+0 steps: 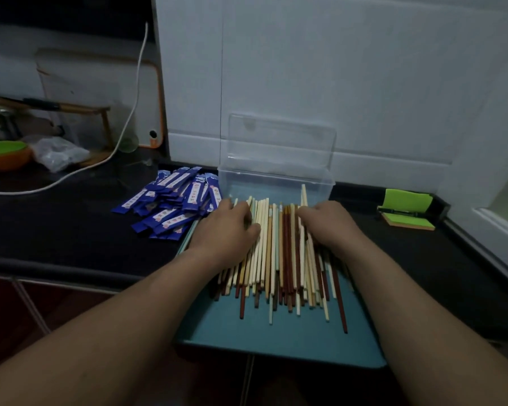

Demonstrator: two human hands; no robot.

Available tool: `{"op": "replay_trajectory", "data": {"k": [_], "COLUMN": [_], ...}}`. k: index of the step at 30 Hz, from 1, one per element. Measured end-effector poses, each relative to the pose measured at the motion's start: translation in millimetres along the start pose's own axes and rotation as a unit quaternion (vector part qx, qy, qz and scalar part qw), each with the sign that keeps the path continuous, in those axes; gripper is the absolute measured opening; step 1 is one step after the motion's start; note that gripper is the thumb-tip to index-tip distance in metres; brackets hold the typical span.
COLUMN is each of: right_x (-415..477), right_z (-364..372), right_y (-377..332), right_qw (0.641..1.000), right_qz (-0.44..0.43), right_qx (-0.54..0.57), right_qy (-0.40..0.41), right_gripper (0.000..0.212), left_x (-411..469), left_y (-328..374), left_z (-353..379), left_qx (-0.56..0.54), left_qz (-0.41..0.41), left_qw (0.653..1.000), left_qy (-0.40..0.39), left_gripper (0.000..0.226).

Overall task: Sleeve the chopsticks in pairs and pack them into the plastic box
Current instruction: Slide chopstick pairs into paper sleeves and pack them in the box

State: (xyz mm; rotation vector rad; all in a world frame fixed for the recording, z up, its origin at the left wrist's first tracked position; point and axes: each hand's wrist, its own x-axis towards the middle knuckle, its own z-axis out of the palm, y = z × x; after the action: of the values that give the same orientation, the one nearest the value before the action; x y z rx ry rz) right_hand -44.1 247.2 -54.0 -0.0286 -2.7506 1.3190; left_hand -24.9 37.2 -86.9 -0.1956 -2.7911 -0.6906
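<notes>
A heap of loose chopsticks [279, 259], pale, brown and dark red, lies on a teal tray [276, 338] in front of me. My left hand [229, 227] rests palm down on the left side of the heap, fingers spread over the sticks. My right hand [329, 224] lies flat on the right side in the same way. Neither hand has lifted a stick. Behind the tray stands a clear plastic box [276, 177] with its lid tilted up against the wall. To its left is a pile of blue paper sleeves [173, 200].
The tray juts over the front edge of a dark counter [71, 224]. At the far left are an orange-and-green bowl [3, 153], a plastic bag [59, 152] and a white cable [123, 127]. Green sticky notes [405, 209] sit at the right by the white wall.
</notes>
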Motion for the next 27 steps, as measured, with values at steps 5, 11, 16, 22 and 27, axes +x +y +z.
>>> {"op": "replay_trajectory", "data": {"k": [5,11,16,22,27], "right_x": [11.5,17.6,17.3,7.6,-5.0], "right_z": [-5.9,-5.8,-13.1,-8.4,-6.1], "right_y": [4.1,15.3,7.3,6.2,3.1], "right_qw": [0.994,0.963,0.964,0.961,0.953], "right_qz": [-0.005,0.034,0.062,0.046,-0.016], "right_qx": [0.068,0.230,0.230,0.274,0.302], "right_qy": [-0.082,-0.134,-0.117,-0.010,0.033], "right_gripper": [0.025,0.019,0.019,0.011,0.009], "left_x": [-2.5,0.8,-8.0,-28.5,-23.6], "left_y": [5.3,4.9,33.6,82.5,74.5], "left_z": [-1.8,-8.9,-26.9,-29.5,-28.1], "left_qx": [0.009,-0.026,-0.048,-0.127,-0.129], "left_qz": [-0.007,-0.019,0.006,0.008,0.007], "left_qw": [1.000,0.999,0.999,0.984,0.984], "left_qy": [0.009,-0.031,0.007,-0.124,-0.118], "left_gripper": [0.019,0.024,0.036,0.045,0.019]}}
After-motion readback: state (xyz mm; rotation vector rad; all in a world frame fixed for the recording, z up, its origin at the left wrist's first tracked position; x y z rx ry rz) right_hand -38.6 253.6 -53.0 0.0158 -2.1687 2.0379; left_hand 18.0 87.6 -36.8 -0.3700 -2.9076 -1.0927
